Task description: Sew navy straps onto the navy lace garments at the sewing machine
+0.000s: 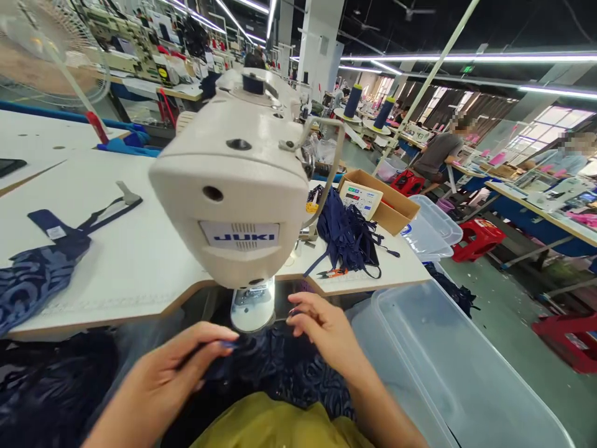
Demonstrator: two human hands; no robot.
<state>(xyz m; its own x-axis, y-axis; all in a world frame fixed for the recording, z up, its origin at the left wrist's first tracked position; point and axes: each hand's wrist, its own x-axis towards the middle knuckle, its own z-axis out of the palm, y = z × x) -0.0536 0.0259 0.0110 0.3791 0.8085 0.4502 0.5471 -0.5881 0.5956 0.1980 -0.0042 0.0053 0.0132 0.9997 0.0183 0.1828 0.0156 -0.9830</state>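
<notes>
The white sewing machine head (233, 180), lettered JUKI, stands before me with its lamp lighting the narrow bed end (253, 308). To the left of that bed, my left hand (170, 367) pinches a small edge of navy fabric (227, 344) between thumb and fingers. My right hand (321, 326) is on the other side, thumb and forefinger nearly together on a small dark bit I cannot make out. Navy patterned lace fabric (289, 367) hangs below both hands, over my lap. Whether it joins what the fingers hold is hidden.
A navy lace piece with straps (51, 261) lies left on the white table (135, 267). Right of the machine are navy straps (347, 230), orange thread snips (333, 273), a control panel (360, 198) and a cardboard box (392, 202). A clear plastic bin (448, 361) stands beside my right arm.
</notes>
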